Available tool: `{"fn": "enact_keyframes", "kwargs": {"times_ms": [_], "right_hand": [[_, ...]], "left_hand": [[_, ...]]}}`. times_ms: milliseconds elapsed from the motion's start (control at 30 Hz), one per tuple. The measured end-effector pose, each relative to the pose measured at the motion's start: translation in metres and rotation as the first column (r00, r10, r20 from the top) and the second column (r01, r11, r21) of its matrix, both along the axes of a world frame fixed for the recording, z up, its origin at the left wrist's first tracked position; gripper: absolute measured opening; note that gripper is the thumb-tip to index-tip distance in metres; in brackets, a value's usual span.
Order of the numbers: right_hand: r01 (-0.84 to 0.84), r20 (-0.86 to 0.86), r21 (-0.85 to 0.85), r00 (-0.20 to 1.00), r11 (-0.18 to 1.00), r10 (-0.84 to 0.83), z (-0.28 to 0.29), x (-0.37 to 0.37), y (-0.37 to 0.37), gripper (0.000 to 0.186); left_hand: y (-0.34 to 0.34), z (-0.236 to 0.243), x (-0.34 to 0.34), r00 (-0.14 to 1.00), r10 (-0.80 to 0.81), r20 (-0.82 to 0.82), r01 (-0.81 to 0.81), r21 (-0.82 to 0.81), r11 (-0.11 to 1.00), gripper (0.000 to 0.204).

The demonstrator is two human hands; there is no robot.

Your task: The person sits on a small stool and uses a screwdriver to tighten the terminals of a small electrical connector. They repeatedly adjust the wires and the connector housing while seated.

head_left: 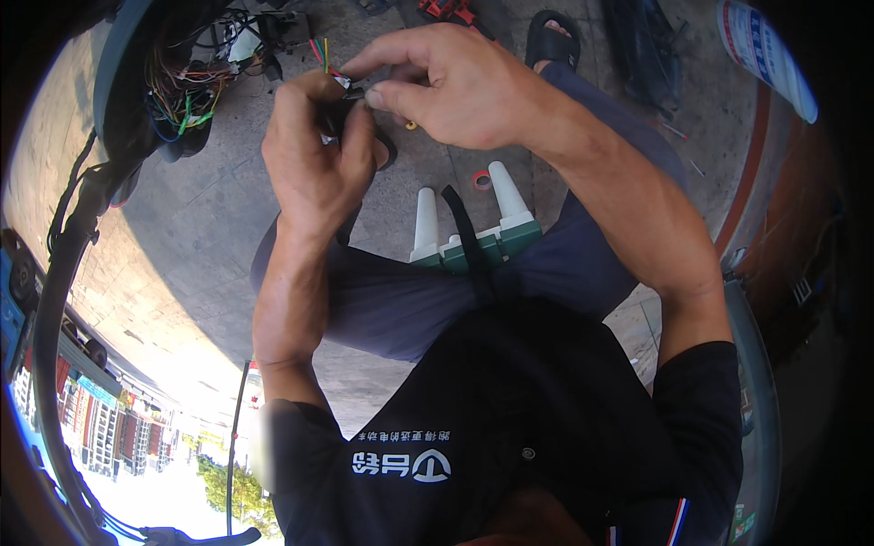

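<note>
While the left hand (308,177) and the right hand (473,96) pinch a small part (343,81) with their fingers (387,53), uneven pulling could loosen the coloured wires (326,56).

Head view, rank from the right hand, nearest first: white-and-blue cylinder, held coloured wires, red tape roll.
From the right hand:
1. Held coloured wires, close on its left
2. Red tape roll, below it in view
3. White-and-blue cylinder, far right

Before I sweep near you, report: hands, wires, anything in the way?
Left hand holding coloured wires; right hand close beside them. Red tape roll on the ground. Nothing visibly blocking either hand.
</note>
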State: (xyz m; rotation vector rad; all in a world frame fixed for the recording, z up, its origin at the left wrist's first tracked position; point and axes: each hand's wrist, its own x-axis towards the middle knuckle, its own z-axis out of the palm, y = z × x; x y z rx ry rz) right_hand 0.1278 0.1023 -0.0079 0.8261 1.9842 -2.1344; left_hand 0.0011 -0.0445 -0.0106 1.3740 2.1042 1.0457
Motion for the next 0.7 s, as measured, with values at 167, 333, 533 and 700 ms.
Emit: {"fn": "enact_keyframes", "kwargs": {"times_ms": [167, 333, 533, 700], "right_hand": [[0.009, -0.010, 0.039, 1.000, 0.999, -0.008, -0.0031, 0.0002, -0.0005, 0.031], [0.004, -0.038, 0.103, 0.999, 0.995, 0.000, -0.0067, -0.0001, -0.0007, 0.031], [0.031, -0.059, -0.008, 0.998, 0.999, -0.032, -0.0035, 0.0010, 0.0019, 0.031], [0.035, -0.072, 0.090, 0.997, 0.995, -0.029, -0.0026, 0.0023, 0.0023, 0.031]], "left_hand": [[0.0047, -0.0057, 0.0015, 0.999, 0.017, 0.046, -0.022, 0.109, 0.994, 0.027], [0.0034, -0.0042, 0.0031, 0.994, 0.009, 0.106, -0.019, 0.094, 0.995, 0.025], [0.0009, -0.0035, 0.0063, 0.964, 0.060, 0.258, -0.073, 0.042, 0.996, 0.030], [0.0055, -0.0077, 0.0048, 0.977, 0.039, 0.210, -0.060, 0.097, 0.993, 0.036]]}}
